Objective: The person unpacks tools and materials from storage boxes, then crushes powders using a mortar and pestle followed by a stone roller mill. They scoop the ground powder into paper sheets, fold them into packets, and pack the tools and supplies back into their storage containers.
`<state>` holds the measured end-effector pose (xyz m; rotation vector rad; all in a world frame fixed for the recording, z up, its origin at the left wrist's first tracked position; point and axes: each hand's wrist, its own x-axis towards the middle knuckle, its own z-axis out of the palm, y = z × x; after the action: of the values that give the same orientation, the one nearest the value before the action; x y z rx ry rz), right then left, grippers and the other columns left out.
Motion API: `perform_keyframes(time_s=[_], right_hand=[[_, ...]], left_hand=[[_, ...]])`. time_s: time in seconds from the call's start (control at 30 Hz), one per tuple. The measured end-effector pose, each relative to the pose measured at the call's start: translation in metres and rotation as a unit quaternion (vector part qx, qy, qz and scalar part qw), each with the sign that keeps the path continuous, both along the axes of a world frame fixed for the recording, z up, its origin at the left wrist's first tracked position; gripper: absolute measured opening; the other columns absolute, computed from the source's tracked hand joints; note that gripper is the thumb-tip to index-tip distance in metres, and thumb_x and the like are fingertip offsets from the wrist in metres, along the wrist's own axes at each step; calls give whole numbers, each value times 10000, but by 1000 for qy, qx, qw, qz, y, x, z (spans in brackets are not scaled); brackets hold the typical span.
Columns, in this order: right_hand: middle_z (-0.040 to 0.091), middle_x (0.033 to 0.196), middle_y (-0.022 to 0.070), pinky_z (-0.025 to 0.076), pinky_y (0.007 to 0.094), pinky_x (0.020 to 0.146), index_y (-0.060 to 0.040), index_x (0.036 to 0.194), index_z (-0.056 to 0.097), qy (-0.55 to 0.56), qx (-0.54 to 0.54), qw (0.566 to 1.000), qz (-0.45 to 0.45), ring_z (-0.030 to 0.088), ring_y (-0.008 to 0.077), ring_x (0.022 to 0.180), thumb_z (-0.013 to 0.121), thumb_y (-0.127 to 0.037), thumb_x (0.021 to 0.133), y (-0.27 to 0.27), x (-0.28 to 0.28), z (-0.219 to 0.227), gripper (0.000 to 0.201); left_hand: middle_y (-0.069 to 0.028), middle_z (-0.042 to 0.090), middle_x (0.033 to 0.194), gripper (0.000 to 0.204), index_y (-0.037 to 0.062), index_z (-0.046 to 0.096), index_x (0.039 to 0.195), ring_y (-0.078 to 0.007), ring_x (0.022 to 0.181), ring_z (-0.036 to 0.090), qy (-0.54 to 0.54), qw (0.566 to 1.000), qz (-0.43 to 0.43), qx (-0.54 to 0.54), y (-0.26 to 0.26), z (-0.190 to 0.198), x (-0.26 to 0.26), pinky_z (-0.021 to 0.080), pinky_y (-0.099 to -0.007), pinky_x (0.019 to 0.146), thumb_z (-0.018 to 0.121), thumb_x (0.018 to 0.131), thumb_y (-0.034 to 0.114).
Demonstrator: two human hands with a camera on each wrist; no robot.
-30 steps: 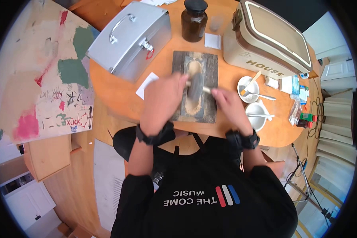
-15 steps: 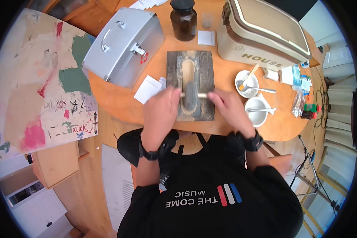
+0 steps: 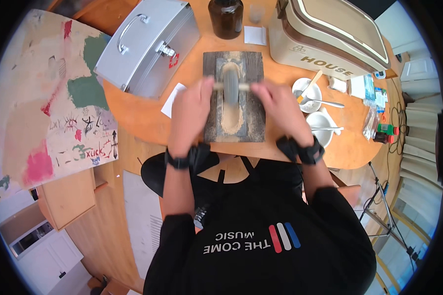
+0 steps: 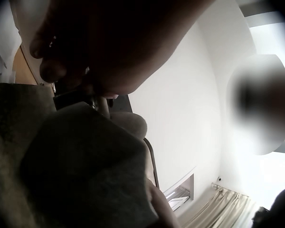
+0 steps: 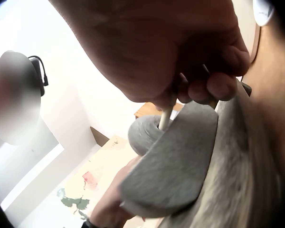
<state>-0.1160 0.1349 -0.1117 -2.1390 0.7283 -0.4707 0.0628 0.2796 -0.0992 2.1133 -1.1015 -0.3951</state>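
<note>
A grey stone grinding wheel (image 3: pixel 231 88) stands on edge in the long trough of a dark slab (image 3: pixel 253 123), slightly blurred. Tan powder (image 3: pixel 231 124) lines the trough. From the wheel's hub a pale wooden handle (image 5: pixel 165 118) sticks out on both sides. My left hand (image 3: pixel 189 110) grips its left end; my right hand (image 3: pixel 283 108) holds the right end, fingers curled round it in the right wrist view. Seen from the left wrist, the wheel (image 4: pixel 85 166) is dark and close, below the hand.
A silver case (image 3: pixel 147 49) stands back left, with white paper (image 3: pixel 172 101) near it. Behind the slab are a brown jar (image 3: pixel 225 19) and a white square (image 3: pixel 255 35). A beige box (image 3: pixel 325 44), a bowl with a brush (image 3: pixel 307 88) and a white mortar (image 3: pixel 320 123) are on the right.
Between half a second ago and now, both hands have pushed the wheel from the trough's near end toward its far end. Earlier it had rolled back toward the body.
</note>
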Motion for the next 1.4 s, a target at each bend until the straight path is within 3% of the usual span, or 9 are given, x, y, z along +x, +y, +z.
perform_keyframes(time_s=[0.13,0.27,0.53,0.67,0.87,0.93,1.07,1.3,1.4], right_hand=[[626,736,232,474,494,607,-24,877,646,18,-2,1000,0,614,462,702,600,-327,1046,2,4,9,350],[616,705,217,469,504,600,-32,857,623,25,23,999,43,621,445,691,606,-329,1042,34,-30,12,350],[605,682,216,453,516,576,-37,837,598,-5,-67,998,12,624,440,687,612,-333,1038,-3,16,10,358],[603,680,204,481,504,595,-41,867,596,17,26,999,25,632,443,677,619,-288,1041,39,-19,11,303],[615,720,232,466,522,598,-33,894,595,-10,-28,1000,9,622,461,709,585,-305,1056,4,15,3,316],[620,736,238,459,527,595,-32,901,594,31,-27,999,3,615,470,712,561,-310,1067,5,14,7,325],[603,693,225,464,524,588,-34,875,588,38,37,998,20,620,450,676,563,-324,1067,38,-28,3,349],[606,678,209,477,510,584,-32,879,593,50,-59,997,-6,625,447,665,586,-303,1057,-6,9,10,325],[600,658,200,473,506,566,-38,872,585,0,-43,999,23,621,442,636,594,-306,1052,31,-19,6,323]], left_hand=[[-267,605,819,409,4,620,928,-489,806,586,-8,1000,0,17,-10,9,7,449,-527,663,477,1089,352],[-258,603,793,371,-5,617,920,-491,791,593,9,999,-11,-37,36,-9,-21,447,-525,664,485,1084,300],[-256,595,794,385,-7,618,893,-484,812,602,-1,1000,17,12,-5,4,11,465,-511,692,487,1087,298],[-259,606,821,324,16,606,933,-489,841,606,12,1000,14,-17,35,-8,-18,466,-535,700,497,1078,285],[-248,611,806,374,16,625,895,-480,772,590,1,999,27,17,2,-5,7,455,-527,664,500,1082,315],[-239,618,808,403,13,628,873,-473,773,593,-31,999,20,23,-3,5,8,452,-524,656,501,1083,333],[-240,607,788,365,26,606,890,-468,767,594,-2,1000,9,-10,28,5,-28,453,-525,652,482,1088,306],[-267,625,811,409,18,614,889,-485,788,607,-21,998,16,51,-5,8,-6,454,-555,659,458,1097,334],[-266,616,796,378,21,624,955,-491,787,603,19,999,8,28,24,-1,-20,462,-539,667,450,1101,323]])
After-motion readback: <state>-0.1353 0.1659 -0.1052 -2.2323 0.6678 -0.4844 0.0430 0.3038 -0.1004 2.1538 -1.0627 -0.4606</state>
